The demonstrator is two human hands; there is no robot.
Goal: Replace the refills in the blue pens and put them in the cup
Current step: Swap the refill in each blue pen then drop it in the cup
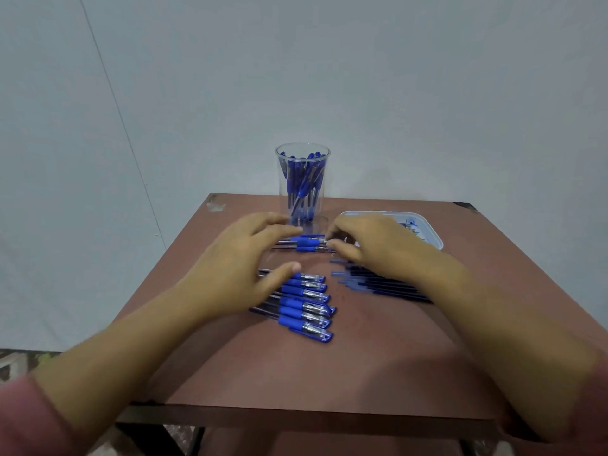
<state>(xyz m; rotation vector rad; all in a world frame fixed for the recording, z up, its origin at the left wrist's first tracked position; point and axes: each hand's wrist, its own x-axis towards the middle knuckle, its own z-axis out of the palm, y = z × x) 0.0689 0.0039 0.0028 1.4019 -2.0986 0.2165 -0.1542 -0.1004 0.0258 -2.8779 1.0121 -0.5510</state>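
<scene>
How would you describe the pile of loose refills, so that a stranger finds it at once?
On the brown table, look to the right of the row of capped blue pens. The refills lie there, partly hidden by the right hand. Unlike the pens, they are bare thin dark sticks, without cap or grip.

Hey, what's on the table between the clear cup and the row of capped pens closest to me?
Two blue pens lie side by side just before the cup; then bare table down to the pen row. Head view.
</scene>
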